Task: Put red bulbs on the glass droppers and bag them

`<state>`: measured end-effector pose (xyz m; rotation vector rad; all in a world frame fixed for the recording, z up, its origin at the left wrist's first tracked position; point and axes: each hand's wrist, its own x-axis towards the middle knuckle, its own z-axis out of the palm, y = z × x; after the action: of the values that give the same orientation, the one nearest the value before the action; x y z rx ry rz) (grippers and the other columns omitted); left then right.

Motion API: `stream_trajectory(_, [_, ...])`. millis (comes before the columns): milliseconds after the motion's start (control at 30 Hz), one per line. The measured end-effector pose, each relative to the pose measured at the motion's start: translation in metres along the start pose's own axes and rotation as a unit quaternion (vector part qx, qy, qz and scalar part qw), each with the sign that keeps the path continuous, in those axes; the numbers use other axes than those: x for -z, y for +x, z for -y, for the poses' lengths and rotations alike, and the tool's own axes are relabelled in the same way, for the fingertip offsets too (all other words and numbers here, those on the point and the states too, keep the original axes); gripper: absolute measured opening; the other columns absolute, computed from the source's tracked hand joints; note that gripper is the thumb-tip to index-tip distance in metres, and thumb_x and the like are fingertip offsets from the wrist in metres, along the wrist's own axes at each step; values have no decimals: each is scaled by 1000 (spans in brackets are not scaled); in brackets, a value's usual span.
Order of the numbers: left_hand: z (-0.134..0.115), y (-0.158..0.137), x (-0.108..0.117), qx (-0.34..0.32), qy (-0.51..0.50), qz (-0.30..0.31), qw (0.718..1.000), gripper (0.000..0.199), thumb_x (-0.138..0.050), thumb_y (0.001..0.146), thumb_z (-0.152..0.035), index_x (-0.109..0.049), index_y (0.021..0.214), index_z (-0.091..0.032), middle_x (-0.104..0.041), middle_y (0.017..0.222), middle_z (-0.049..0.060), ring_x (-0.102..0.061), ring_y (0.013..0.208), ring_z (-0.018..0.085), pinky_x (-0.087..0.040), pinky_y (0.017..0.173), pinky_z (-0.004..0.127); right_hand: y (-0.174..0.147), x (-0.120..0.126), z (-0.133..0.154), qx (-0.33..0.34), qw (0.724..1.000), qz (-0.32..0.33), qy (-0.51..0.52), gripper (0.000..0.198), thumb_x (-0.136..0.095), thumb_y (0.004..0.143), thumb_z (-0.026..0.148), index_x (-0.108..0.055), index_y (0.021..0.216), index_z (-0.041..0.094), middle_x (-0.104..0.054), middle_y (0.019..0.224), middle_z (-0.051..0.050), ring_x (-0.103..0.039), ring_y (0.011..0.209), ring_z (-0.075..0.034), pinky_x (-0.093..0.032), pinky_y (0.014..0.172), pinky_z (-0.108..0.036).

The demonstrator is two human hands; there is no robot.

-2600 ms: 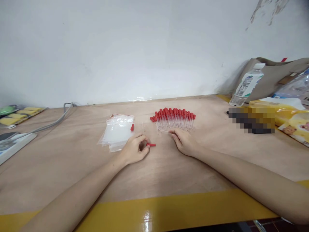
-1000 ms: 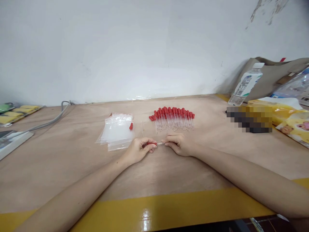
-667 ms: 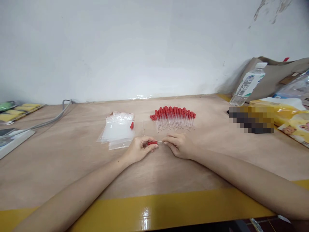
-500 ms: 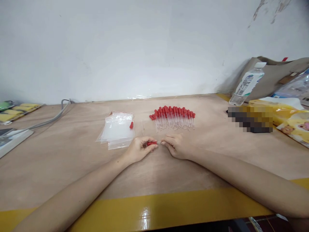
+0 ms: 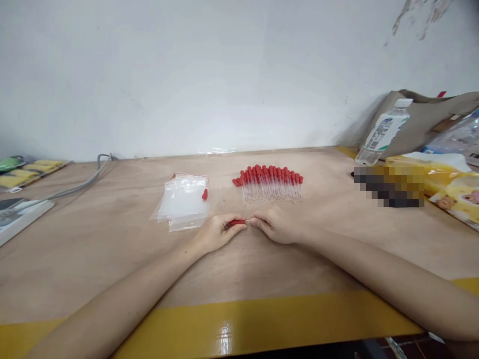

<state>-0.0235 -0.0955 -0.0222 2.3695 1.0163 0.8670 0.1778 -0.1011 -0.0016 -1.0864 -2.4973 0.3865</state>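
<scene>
My left hand (image 5: pixel 215 232) pinches a red rubber dropper bulb (image 5: pixel 237 223) between thumb and fingers, above the brown table covering. A short length of clear glass tube (image 5: pixel 247 221) shows between the bulb and my right hand (image 5: pixel 276 226), whose closed fingertips grip it. The rest of the tube is hidden in that hand. Beyond my hands lies a fanned row of droppers (image 5: pixel 270 185), red bulbs toward the wall and clear tubes toward me. A loose red bulb (image 5: pixel 204 194) rests on a stack of clear plastic bags (image 5: pixel 183 204). One bare tube (image 5: pixel 223 198) lies right of the bags.
At the right stand a plastic bottle (image 5: pixel 387 129) and a grey-brown bag (image 5: pixel 422 119), behind a yellow packet (image 5: pixel 445 174) and a blurred-out dark object (image 5: pixel 389 187). Grey cable (image 5: pixel 82 186) and yellow packaged items (image 5: pixel 30 174) lie left. Yellow tape (image 5: pixel 224 319) marks the front edge.
Both hands hold nearly the same place and grip on the bulb and tube. The whole view has shifted very slightly.
</scene>
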Motion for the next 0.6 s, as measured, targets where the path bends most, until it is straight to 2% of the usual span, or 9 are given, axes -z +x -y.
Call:
stream_trajectory(67, [0,1,5,-28,40,-23,999,22,-57,80,-34,-64,94,-19,-68,87,3,-62,73,14,-50,67,25,-1,10,3,-11,1000,17,5,23,-44,84,19,-61,70,16,-62,66,-2,-50,57,-10,-34,56,-22])
stream_trajectory(133, [6,4,12,-45,90,-79,992,27,-60,78,-36,-62,98,-18,-66,90,4,-61,80,17,-49,73,28,0,17,-1,-45,997,34,53,18,-47,81,18,-63,72,16,-63,66,-1,-52,57,-10,-36,55,-22])
stream_trajectory(200, [17,7,21,-33,155,-145,977,26,-59,78,-34,-62,97,-17,-63,92,6,-57,88,19,-46,81,32,7,22,-9,-106,985,38,134,16,-49,78,20,-63,73,16,-65,68,-1,-54,57,-10,-38,55,-22])
stream_trajectory(267, [32,9,30,5,225,-190,956,22,-55,80,-31,-63,93,-16,-60,91,8,-54,90,22,-45,83,36,20,25,-20,-179,964,13,196,17,-51,77,24,-63,69,15,-65,67,-3,-56,56,-11,-41,55,-22])
stream_trajectory(333, [47,10,37,42,278,-192,940,22,-54,79,-31,-64,93,-16,-58,91,8,-52,91,24,-43,83,38,39,25,-29,-250,950,-55,181,18,-52,74,26,-61,63,15,-63,62,-3,-56,57,-12,-42,55,-23])
stream_trajectory(433, [63,9,40,68,299,-174,936,25,-53,79,-30,-64,98,-18,-55,98,9,-50,95,25,-42,87,39,69,21,-37,-311,936,-141,86,24,-52,72,31,-57,53,17,-60,58,-3,-58,61,-15,-42,57,-26])
stream_trajectory(500, [67,8,38,75,296,-160,939,27,-52,80,-30,-63,102,-18,-55,101,9,-50,97,25,-41,89,39,86,17,-41,-339,926,-160,33,23,-52,71,33,-58,54,19,-61,63,-3,-59,67,-18,-42,60,-28])
stream_trajectory(600, [69,7,36,85,288,-141,944,30,-49,82,-30,-64,105,-17,-55,105,10,-50,101,25,-40,92,38,100,11,-47,-371,914,-163,-21,19,-54,70,36,-62,64,19,-65,75,-6,-60,75,-21,-43,63,-31])
